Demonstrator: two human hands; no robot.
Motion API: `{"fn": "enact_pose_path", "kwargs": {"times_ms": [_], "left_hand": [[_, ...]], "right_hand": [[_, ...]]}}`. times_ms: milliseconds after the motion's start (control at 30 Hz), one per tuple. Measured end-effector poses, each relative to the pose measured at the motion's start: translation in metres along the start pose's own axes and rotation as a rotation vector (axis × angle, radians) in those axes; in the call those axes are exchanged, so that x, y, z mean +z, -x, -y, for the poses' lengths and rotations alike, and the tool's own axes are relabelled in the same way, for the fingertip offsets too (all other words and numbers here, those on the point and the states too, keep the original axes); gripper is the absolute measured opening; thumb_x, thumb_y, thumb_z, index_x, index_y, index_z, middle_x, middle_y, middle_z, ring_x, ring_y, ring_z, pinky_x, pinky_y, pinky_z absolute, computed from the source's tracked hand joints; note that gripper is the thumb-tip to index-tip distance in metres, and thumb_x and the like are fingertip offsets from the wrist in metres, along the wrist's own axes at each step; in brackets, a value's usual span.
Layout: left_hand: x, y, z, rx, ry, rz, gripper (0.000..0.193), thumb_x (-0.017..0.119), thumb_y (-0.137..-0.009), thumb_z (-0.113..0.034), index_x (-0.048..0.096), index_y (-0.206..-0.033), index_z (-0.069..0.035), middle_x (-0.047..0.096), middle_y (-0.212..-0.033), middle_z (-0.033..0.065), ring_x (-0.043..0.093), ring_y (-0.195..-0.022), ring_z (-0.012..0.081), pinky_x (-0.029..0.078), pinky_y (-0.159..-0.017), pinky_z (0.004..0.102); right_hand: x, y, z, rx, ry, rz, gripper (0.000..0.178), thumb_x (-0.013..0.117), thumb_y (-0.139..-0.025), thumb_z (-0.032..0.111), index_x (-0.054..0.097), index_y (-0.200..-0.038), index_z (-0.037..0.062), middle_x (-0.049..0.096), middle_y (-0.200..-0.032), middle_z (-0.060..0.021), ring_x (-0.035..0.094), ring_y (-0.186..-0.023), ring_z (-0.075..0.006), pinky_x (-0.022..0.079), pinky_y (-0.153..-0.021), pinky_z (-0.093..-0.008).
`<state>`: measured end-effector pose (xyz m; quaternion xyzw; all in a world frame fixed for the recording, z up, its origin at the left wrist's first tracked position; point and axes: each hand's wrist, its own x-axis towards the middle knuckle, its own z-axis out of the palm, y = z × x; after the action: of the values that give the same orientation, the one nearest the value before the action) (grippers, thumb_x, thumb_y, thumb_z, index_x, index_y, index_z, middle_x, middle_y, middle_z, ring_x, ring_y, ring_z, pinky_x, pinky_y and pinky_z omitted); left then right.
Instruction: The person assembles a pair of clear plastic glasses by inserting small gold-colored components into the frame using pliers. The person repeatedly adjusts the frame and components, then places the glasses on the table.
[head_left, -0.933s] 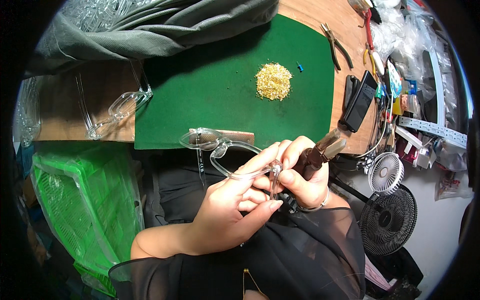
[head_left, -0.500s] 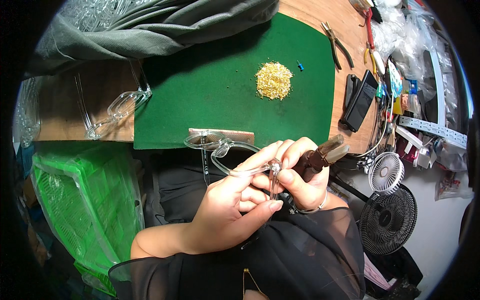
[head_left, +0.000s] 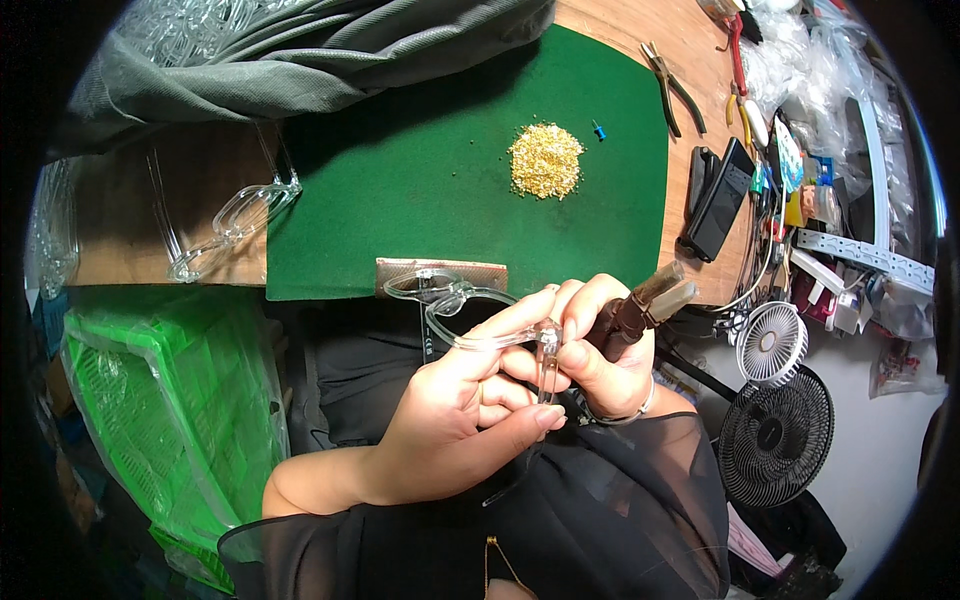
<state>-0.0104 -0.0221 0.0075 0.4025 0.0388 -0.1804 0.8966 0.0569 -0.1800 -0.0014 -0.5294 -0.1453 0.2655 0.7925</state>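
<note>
A pair of clear eyeglass frames (head_left: 478, 293) is held above my lap, close to the table's front edge. My left hand (head_left: 445, 420) is closed around the near rim and the folded temple, its thumb against the temple. At the hinge corner, the thumb and index finger of my right hand (head_left: 600, 345) pinch together, touching the frame. A brown two-pronged tool (head_left: 645, 305), like the handles of pliers, is tucked in my right palm; its other end is hidden by the fingers. Whatever small part sits between the right fingertips cannot be made out.
On the green mat (head_left: 400, 200) lie a pile of small gold pieces (head_left: 545, 160) and a blue push pin (head_left: 599, 131). Pliers (head_left: 673, 90) and a black phone (head_left: 720, 205) lie to the right. Another clear frame (head_left: 240, 220) stands left, above a green crate (head_left: 170, 400).
The eyeglass frames have turned slightly, their far lens shifting a little to the right. Both hands keep nearly the same grip and place.
</note>
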Motion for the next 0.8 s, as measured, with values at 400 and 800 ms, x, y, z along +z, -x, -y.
{"fn": "enact_pose_path", "kwargs": {"times_ms": [400,800], "left_hand": [[-0.004,0.006,-0.003,0.018,-0.068,0.028,0.061,0.058,-0.082,0.011,0.03,-0.136,0.003,0.06,-0.107,0.0166,0.064,-0.087,0.0137,0.053,-0.073,0.0219],[-0.006,0.01,0.001,0.128,-0.244,0.03,0.058,0.059,-0.08,0.012,0.037,-0.133,0.006,0.061,-0.101,0.011,0.059,-0.08,0.0068,0.049,-0.069,0.0184]], "right_hand": [[-0.039,0.001,0.038,0.062,1.059,0.466,0.027,0.065,-0.07,0.005,0.053,-0.094,0.0034,0.056,-0.089,-0.0105,0.055,-0.082,-0.0296,0.046,-0.073,-0.0358],[-0.027,-0.02,0.043,-0.093,1.154,0.676,0.025,0.064,-0.071,0.013,0.051,-0.09,0.0041,0.05,-0.083,-0.0121,0.051,-0.08,-0.0298,0.044,-0.073,-0.0367]]}}
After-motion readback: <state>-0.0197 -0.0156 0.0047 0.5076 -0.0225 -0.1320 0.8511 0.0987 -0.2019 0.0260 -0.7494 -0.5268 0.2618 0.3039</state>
